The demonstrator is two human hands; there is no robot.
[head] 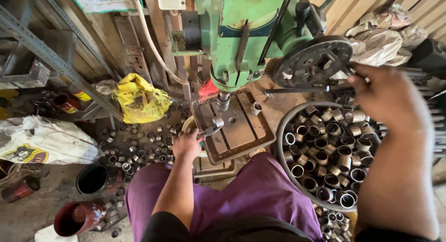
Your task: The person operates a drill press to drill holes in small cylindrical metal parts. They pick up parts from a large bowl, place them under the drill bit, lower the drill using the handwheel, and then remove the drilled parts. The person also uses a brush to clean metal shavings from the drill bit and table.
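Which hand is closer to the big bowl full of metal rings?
The right. The right hand is up at the drill's feed handle, just above the bowl's far rim. The left hand is at the drill table's left edge, farther from the bowl.

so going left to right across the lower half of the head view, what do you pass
white printed sack → black can → loose metal rings on the floor → left hand at the drill table → round basin of metal rings → right hand on the feed handle

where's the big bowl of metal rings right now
In the head view, the bowl sits at the right, beside the drill table, below the right hand and next to the person's purple lap.
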